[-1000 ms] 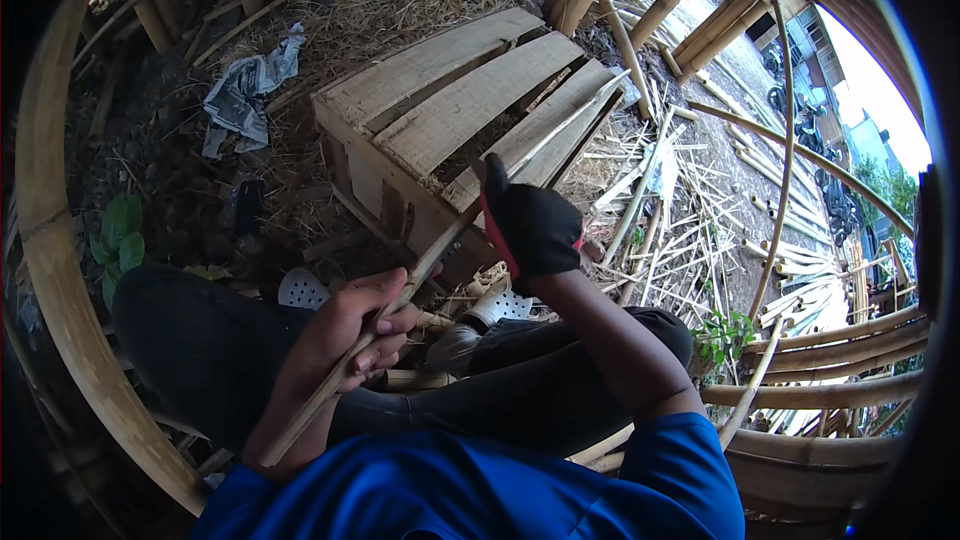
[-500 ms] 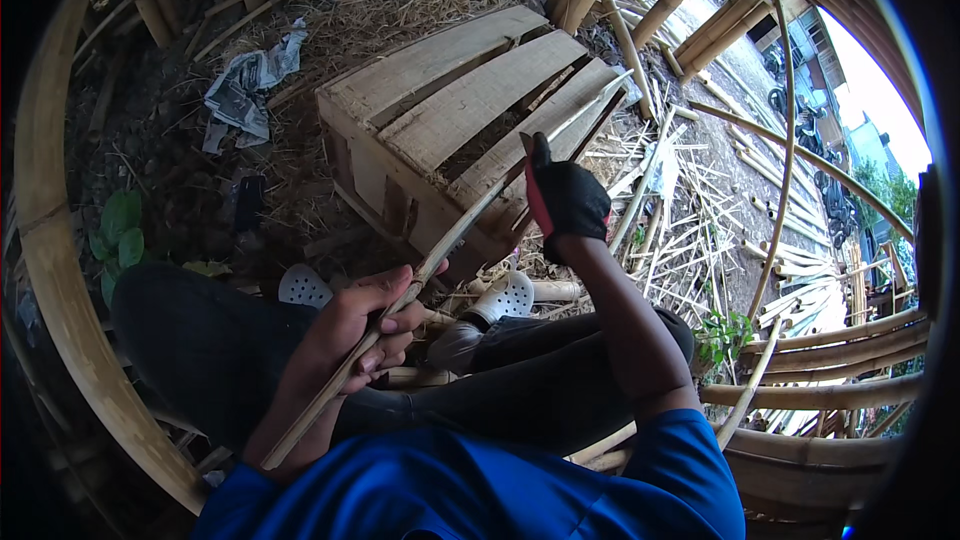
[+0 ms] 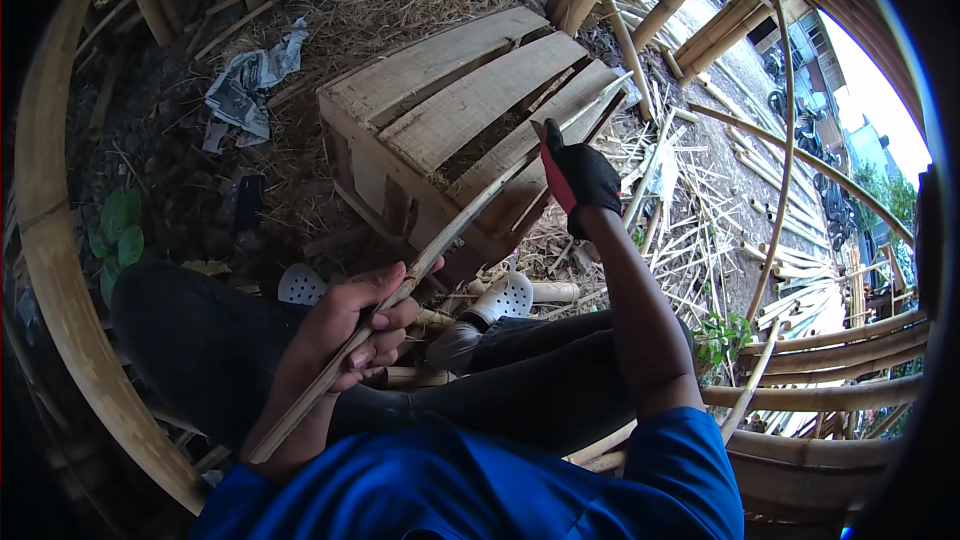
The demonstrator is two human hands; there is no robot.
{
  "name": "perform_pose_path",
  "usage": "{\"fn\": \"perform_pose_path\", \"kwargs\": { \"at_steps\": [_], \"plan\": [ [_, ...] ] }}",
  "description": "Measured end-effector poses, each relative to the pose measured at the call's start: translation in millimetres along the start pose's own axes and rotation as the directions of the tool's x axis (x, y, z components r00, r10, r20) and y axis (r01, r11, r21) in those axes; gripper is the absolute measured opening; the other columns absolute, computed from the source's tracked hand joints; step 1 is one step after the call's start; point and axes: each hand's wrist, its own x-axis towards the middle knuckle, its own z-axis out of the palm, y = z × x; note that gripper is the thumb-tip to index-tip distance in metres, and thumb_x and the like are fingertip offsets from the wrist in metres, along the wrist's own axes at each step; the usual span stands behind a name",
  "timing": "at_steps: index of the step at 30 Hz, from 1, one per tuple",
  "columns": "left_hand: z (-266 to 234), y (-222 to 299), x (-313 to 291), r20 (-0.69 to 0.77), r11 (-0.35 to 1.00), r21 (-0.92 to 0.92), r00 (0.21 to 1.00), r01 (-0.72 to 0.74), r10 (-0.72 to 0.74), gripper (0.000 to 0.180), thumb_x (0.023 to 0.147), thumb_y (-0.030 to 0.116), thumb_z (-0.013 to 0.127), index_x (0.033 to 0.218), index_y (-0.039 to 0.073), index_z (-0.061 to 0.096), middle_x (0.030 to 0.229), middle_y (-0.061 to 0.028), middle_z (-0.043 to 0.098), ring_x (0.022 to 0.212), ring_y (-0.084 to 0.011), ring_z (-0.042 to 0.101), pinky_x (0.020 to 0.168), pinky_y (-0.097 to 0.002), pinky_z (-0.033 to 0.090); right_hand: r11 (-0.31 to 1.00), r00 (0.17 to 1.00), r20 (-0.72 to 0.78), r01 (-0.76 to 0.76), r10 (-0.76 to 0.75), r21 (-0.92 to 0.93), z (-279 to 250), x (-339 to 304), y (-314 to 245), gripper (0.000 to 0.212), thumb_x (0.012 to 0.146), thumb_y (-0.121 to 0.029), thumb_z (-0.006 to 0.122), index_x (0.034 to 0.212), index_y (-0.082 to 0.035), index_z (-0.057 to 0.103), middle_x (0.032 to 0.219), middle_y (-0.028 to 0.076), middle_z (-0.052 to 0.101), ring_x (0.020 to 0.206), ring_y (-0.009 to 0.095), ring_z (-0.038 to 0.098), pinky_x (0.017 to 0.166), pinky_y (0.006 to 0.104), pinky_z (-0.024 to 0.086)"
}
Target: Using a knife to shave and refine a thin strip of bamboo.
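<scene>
I sit with my legs in dark trousers stretched out in front of me. My left hand [image 3: 350, 330] is bare and closed around a long thin bamboo strip [image 3: 450, 235]. The strip runs from my lap up and to the right, across a wooden crate [image 3: 440, 100]. My right hand [image 3: 580, 180] wears a black glove with a red palm. It grips the strip near its far end, arm stretched out over the crate's near corner.
White perforated clogs [image 3: 505, 295] are on my feet. Crumpled newspaper [image 3: 245, 90] lies on straw at the upper left. Split bamboo strips and poles [image 3: 800, 280] litter the ground on the right. A wide curved bamboo band [image 3: 50, 280] arcs along the left.
My gloved right hand has slid up and away along the strip, from near my knee out over the crate. My left hand has stayed put.
</scene>
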Motion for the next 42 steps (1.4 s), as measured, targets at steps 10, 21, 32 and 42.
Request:
{"fn": "perform_pose_path", "kwargs": {
  "at_steps": [10, 21, 32, 42],
  "plan": [
    [-6.2, 0.4, 3.6, 0.047, 1.0, 0.001, 0.999, 0.024, -0.024, 0.049, 0.113, 0.035, 0.034, 0.148, 0.001, 0.041, 0.065, 0.0045, 0.038, 0.034, -0.003, 0.035, 0.033, -0.0191, 0.032, 1.0, 0.998, -0.049, 0.027, -0.026, 0.014, 9.9, 0.8, -4.3, 0.094, 0.098, -0.078, 0.023, 0.096, -0.001, 0.078, 0.097, 0.029, 0.072, 0.103, 0.045, 0.07, 0.098, 0.0482, 0.05],
    [-11.1, 3.4, -8.4, 0.06, 1.0, 0.015, 0.998, 0.024, -0.025, 0.049, 0.113, 0.035, 0.037, 0.149, 0.003, 0.042, 0.066, 0.0053, 0.039, 0.036, -0.0025, 0.034, 0.034, -0.0196, 0.031, 0.997, 0.996, 0.054, 0.077, -0.075, -0.025, -3.3, -3.2, -10.3, 0.09, 0.101, -0.074, 0.023, 0.095, -0.004, 0.079, 0.099, 0.027, 0.073, 0.102, 0.045, 0.07, 0.096, 0.0476, 0.051],
    [4.5, -2.9, 1.8, -0.018, 0.99, 0.14, 1.0, -0.004, 0.007, 0.047, 0.112, 0.036, 0.039, 0.145, 0.004, 0.048, 0.066, 0.0052, 0.039, 0.037, -0.0037, 0.035, 0.035, -0.0207, 0.03, 0.999, 0.999, 0.047, 0.016, -0.015, -0.029, -13.6, -10.4, -6.8, 0.089, 0.102, -0.072, 0.023, 0.084, -0.004, 0.078, 0.088, 0.025, 0.073, 0.093, 0.042, 0.073, 0.086, 0.0489, 0.052],
    [1.6, -0.4, 1.7, 0.017, 0.999, 0.036, 0.999, 0.026, -0.027, 0.049, 0.113, 0.036, 0.035, 0.147, 0.002, 0.044, 0.065, 0.0048, 0.038, 0.036, -0.0032, 0.034, 0.036, -0.0208, 0.029, 0.973, 0.968, -0.132, 0.197, -0.213, -0.121, 29.3, -48.5, -17.6, 0.088, 0.104, -0.069, 0.022, 0.08, -0.006, 0.078, 0.077, 0.021, 0.072, 0.081, 0.043, 0.073, 0.081, 0.0481, 0.056]
  ]
}}
